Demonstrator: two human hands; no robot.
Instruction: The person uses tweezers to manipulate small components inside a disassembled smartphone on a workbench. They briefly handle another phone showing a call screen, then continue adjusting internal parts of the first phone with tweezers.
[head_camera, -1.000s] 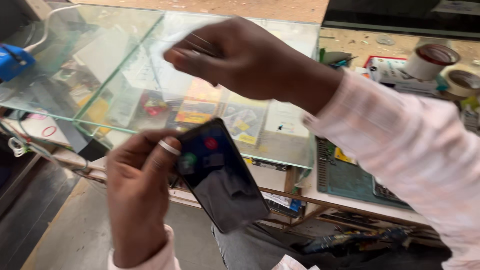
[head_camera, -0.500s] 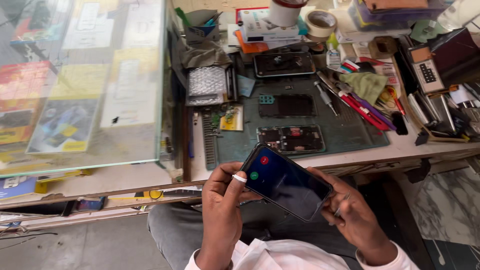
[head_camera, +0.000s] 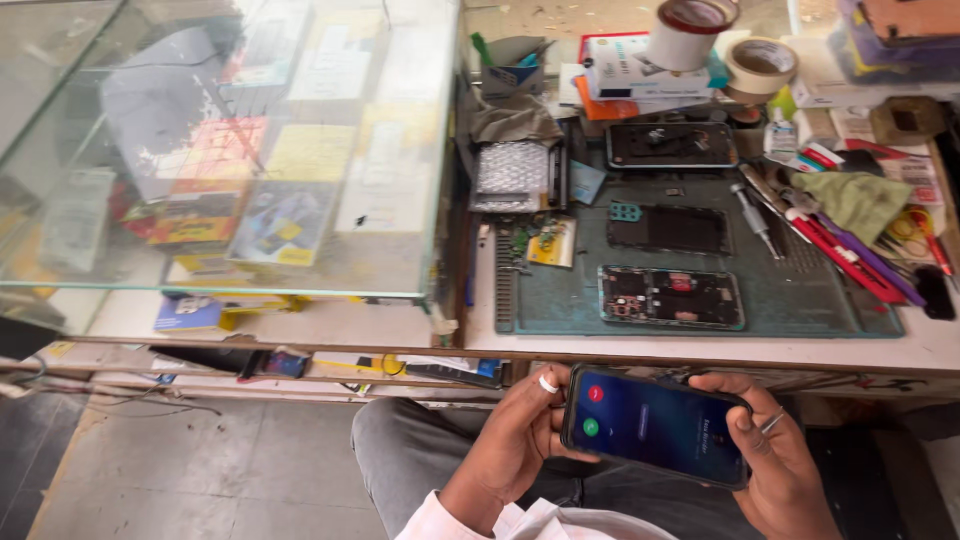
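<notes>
Down in the lap, both hands grasp a dark smartphone (screen lit, red and green buttons showing): left hand clasps one end, right hand the other, below the edge of the workbench with its green repair mat.

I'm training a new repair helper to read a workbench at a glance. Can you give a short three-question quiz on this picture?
1. True or false: both hands hold the phone.
2. Which lies nearest the front edge of the green mat? A) the opened phone with its insides showing B) the roll of tape C) the bubble wrap
3. Which hand wears a ring on a finger?

Key
1. True: the left hand grips one end, the right hand the other.
2. A
3. The left hand.
</notes>
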